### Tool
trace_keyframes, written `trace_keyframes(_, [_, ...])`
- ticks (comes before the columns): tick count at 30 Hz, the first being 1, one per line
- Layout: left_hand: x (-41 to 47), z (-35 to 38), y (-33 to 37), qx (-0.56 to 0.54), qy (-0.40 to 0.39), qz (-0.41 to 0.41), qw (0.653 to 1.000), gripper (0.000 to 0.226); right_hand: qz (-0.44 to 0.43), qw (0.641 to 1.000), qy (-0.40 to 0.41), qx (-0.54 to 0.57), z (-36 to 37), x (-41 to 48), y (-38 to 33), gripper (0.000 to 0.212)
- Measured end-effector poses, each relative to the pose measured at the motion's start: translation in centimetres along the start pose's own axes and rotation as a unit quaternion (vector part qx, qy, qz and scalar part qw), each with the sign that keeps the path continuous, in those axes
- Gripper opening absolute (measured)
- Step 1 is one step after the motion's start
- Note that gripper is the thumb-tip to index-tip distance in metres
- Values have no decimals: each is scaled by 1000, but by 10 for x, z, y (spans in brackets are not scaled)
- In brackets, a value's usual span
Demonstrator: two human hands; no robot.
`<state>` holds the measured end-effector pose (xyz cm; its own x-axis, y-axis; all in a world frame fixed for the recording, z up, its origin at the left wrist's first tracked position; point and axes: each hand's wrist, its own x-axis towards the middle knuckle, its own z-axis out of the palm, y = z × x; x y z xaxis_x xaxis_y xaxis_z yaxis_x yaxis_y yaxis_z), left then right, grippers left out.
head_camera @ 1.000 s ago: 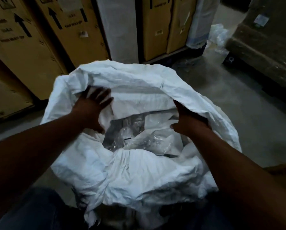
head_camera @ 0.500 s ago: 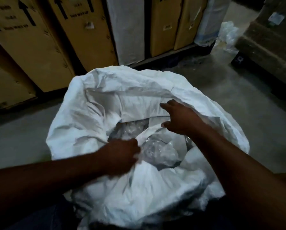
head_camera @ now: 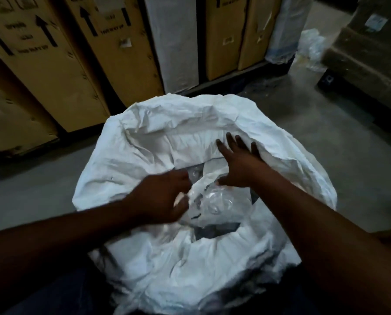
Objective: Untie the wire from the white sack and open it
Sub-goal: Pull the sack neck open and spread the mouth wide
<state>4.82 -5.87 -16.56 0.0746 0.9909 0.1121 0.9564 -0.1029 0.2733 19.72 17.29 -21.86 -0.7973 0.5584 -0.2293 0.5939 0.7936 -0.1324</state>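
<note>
The white sack (head_camera: 126,169) stands on the floor right in front of me, its mouth spread wide with the rim rolled outward. Inside it shows a crumpled clear plastic liner (head_camera: 215,203). My left hand (head_camera: 160,198) is closed on a fold of this liner at the left of the opening. My right hand (head_camera: 237,164) is spread flat with fingers apart, pressing against the sack's far inner wall. No wire is visible anywhere.
Tall brown cardboard boxes (head_camera: 53,64) with up-arrows and a white wrapped panel (head_camera: 171,42) line the back. A dark wrapped pallet load (head_camera: 367,64) stands at right, with loose clear plastic (head_camera: 312,48) beside it. Bare concrete floor (head_camera: 326,137) lies to the right.
My left hand left the sack's far-left rim and came down to grip the liner. My right hand rose from the liner to the far wall and spread its fingers.
</note>
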Motion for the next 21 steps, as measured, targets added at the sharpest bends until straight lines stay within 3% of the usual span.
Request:
trace_keyframes(2, [20,8,-22,88,-37,-69,993,64,-1,1000,-15,6,-2,-8,-4,135])
trace_keyframes(5, [15,30,-50,184,-208,-172,945,117,49,995,-77,-48,5,-32,2,144])
trace_keyframes(10, [-29,42,-96,241,-284,-269,888,138,126,964,-204,-113,21,-83,38,167])
trace_keyframes(16, [-46,34,-84,279,-299,-289,866,108,168,943,-233,-167,15,-97,20,142])
trace_keyframes(19, [-15,25,-63,265,-205,-213,918,70,120,969,-160,-145,-2,-78,-8,94])
trace_keyframes(21, [3,24,-57,179,-146,-176,957,40,75,989,-87,-98,-11,-61,-18,68])
